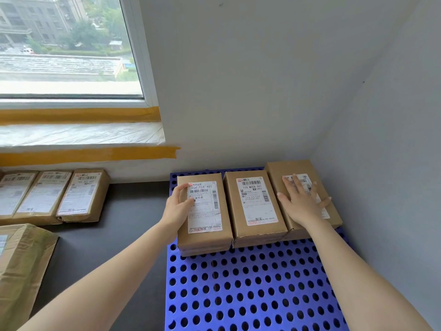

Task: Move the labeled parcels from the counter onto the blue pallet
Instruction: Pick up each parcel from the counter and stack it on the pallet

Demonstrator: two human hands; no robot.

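The left hand (177,206) is gripping the left side of the left parcel (204,211), with the thumb lying over its top edge, while the right hand (301,201) is pressing flat, fingers straight and spread, on the right parcel (304,194). The two hands are well apart, with the middle parcel (254,204) lying between them. I think the person is squeezing the row together and keeping it tidy against the back edge of the blue pallet (250,290), near the corner of the walls.

All three parcels are brown cardboard boxes, each carrying a white shipping label with barcodes on top, and they are lying side by side, touching. Each one seems to be resting on another box below, but this is hard to tell. The front part of the pallet, full of round holes, is staying free.

More labeled parcels (81,194) are waiting in a row at the back edge of the dark counter (133,211), under the window, and a bigger box (21,263) is standing at its left edge. So the task seems partly done.
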